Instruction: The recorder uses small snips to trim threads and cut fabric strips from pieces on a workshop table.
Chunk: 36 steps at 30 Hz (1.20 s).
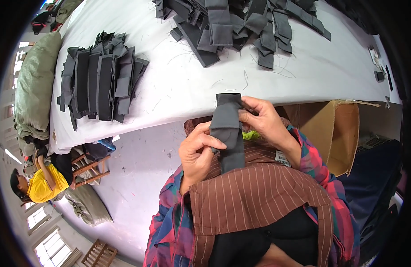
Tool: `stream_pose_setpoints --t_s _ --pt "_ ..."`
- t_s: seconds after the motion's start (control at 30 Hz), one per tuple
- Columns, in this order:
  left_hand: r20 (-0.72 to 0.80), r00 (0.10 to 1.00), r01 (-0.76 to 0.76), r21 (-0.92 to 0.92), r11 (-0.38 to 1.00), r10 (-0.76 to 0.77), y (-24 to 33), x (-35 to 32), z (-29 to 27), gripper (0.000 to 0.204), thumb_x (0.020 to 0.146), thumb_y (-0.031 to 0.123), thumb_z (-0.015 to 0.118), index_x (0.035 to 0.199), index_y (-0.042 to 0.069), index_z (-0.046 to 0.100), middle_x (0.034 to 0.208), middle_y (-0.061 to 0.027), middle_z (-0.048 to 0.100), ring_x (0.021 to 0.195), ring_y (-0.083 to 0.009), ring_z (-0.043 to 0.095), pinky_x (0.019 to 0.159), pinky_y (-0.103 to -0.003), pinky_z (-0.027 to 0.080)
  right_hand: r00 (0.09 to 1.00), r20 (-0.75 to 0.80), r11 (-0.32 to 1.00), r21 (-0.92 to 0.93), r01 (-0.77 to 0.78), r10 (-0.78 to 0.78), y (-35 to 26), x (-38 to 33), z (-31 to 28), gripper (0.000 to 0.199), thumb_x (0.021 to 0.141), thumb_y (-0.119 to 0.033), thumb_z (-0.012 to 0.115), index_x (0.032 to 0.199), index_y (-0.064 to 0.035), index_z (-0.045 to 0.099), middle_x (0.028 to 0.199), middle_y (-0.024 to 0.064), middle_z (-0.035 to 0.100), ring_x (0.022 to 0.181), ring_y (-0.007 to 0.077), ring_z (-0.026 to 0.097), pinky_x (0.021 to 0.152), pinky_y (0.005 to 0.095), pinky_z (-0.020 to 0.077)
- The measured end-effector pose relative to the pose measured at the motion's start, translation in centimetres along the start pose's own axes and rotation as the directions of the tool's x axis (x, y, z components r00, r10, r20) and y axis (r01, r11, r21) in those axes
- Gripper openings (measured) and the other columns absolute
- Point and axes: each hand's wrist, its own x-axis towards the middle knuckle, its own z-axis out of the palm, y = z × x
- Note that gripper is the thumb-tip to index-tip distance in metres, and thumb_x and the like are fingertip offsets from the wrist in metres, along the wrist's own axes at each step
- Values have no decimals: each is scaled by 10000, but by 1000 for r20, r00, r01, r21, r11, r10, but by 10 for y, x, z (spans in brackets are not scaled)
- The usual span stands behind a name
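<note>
Between my hands, in front of the table's near edge, hangs a dark grey fabric strip (227,119) with a folded layer across its middle. My left hand (198,152) grips its left side, thumb lying over the front. At its upper right edge, my right hand (262,119) pinches it between thumb and fingers. The strip's lower end reaches down to my brown striped apron (259,196). On the white table to the left lies a stack of similar grey and black strips (98,82). A looser heap of such strips (221,26) covers the far middle.
Loose threads are scattered over the white table (179,84). An open cardboard box (343,133) stands below the table on the right, by dark blue fabric (372,178). Stuffed green sacks (36,84) line the left. A person in a yellow shirt (47,184) sits at far left.
</note>
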Motion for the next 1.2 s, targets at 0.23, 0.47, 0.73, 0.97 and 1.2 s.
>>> stream_pose_setpoints --t_s 0.23,0.47,0.73,0.97,1.2 --pt "196 975 -108 28 994 101 56 24 -3 218 686 -45 456 792 -16 644 996 -187 602 846 -234 602 753 -280 466 851 -130 847 -252 467 -508 -58 0 23 59 853 77 582 875 25 601 721 -39 549 684 12 465 568 184 402" --pt "-176 965 160 -193 968 -195 31 30 19 253 786 -143 530 694 67 426 714 0 427 624 -72 347 569 -227 318 773 -136 732 -455 507 -620 -40 -4 28 194 755 126 637 894 -6 670 793 66 656 720 121 633 637 229 484" --pt "-186 930 212 -434 876 -318 10 40 17 361 783 -102 644 1026 59 431 967 -43 480 866 -105 469 770 -223 425 748 53 624 -515 588 -662 -22 -8 17 453 584 176 617 955 -71 694 889 90 645 734 196 649 622 270 515" --pt "-103 905 340 -407 848 -413 3 43 12 520 801 -42 673 1227 14 381 1111 -84 500 973 -137 532 830 -252 498 731 134 588 -507 630 -669 -6 -4 10 501 520 185 573 925 -78 705 945 97 644 724 205 658 563 276 514" --pt "-168 964 167 -214 963 -205 -17 48 9 584 780 -101 639 1270 17 345 1063 -88 519 938 -125 544 836 -243 478 891 55 833 -332 442 -451 0 0 1 299 704 135 564 920 -31 688 1036 73 618 779 112 615 663 224 475"
